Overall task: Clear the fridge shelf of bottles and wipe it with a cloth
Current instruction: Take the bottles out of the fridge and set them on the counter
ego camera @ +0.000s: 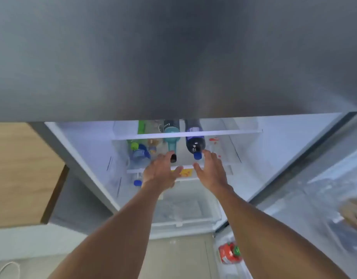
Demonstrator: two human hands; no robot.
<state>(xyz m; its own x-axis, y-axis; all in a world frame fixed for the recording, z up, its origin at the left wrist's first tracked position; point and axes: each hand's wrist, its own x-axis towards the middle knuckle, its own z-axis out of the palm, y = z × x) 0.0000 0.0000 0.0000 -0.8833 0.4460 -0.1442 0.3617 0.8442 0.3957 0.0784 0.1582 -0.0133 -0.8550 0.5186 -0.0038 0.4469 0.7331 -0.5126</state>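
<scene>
- My left hand [160, 172], at the centre of the frame, is spread open and holds nothing; its fingertips are just beside the dark cap of the teal bottle [171, 142], which lies on its side, neck toward me.
- My right hand [209, 168], just right of centre, is likewise open and empty; its fingers reach beside the blue cap of the dark blue bottle [194, 146], also lying flat.
- Both bottles rest on the fridge shelf [223, 156] in the middle of the frame; I judge the clearing step has barely begun.
- Next, I think, each hand must close round a bottle neck and draw it straight out; lying bottles may roll.
- Left of centre, a cluster of small bottles [140, 153] stands on the same shelf, still to be removed.
- Red smears [213, 139] mark the shelf to the right; that is the part to wipe.
- The shelf above [185, 134] hangs low over the bottles, leaving little room to lift.
- No cloth is visible; a red bottle [228, 252] sits in the door rack, lower right.
</scene>
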